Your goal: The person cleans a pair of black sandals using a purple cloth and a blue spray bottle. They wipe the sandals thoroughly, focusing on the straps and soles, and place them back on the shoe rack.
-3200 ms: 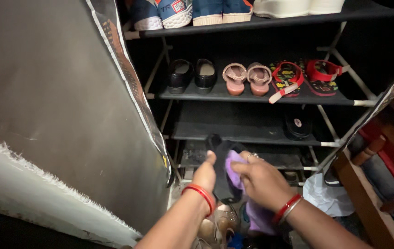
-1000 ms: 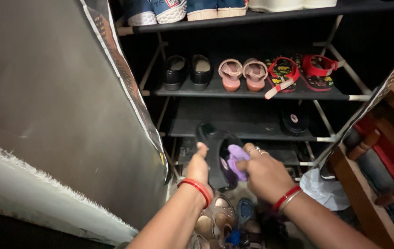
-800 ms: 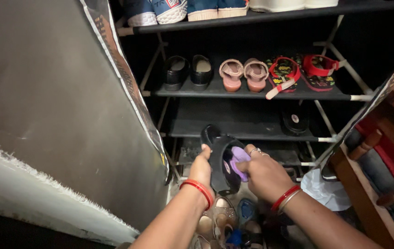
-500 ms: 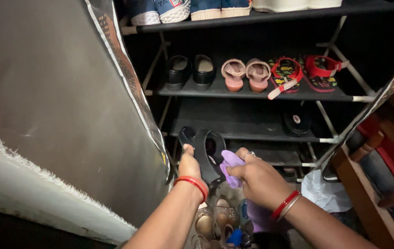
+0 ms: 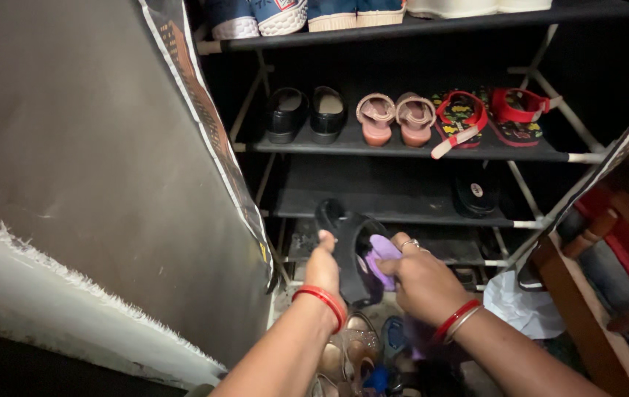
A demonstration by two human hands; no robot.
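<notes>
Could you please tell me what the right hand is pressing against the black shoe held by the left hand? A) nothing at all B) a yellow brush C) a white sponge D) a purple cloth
D: the right hand holds a purple cloth against the black shoe gripped by the left hand.

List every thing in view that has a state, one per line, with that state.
left hand: gripping the black sandal
right hand: pressing the purple cloth on the sandal
black sandal: held up, off the shelves
purple cloth: bunched against the sandal
black shoes: paired on a shelf
pink sandals: paired on the same shelf
red sandals: beside them, straps loose
</notes>
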